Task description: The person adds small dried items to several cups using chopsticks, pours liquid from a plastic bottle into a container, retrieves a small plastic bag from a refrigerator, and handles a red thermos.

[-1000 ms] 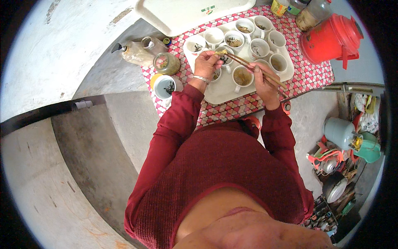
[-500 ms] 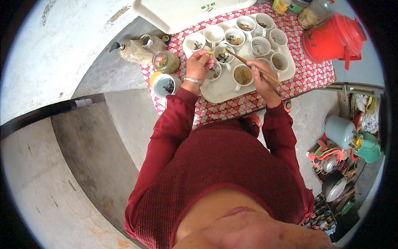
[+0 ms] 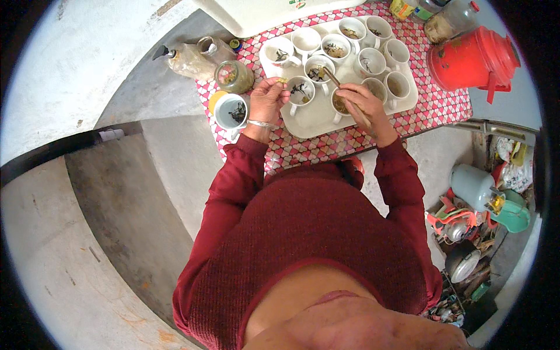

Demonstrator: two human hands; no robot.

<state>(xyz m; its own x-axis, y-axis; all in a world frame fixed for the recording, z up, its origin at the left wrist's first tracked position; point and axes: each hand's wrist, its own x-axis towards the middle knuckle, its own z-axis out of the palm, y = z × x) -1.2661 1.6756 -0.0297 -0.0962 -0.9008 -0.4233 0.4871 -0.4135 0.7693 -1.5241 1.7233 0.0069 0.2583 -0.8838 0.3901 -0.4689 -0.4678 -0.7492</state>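
Note:
My left hand, a bracelet at its wrist, pinches a small yellowish-green piece at the left rim of a white cup holding dark leaf-like strips. My right hand is closed round brown wooden chopsticks, slanting down and left. Their tips are in or over the neighbouring cup, where dark strips and a yellowish bit lie. Below my right fingers, another cup is partly hidden. Several more white cups with dark strips or pale bits share the cream tray.
Left of the tray stand a white cup with dark strips, a glass jar and a bagged pump bottle. A red jug and a lidded jar stand right. A second tray lies behind. The tablecloth is patterned.
My left hand has drawn left with the yellowish-green piece, uncovering the cup beside it. My right hand has shifted left over a cup, and the chopsticks are held more steeply.

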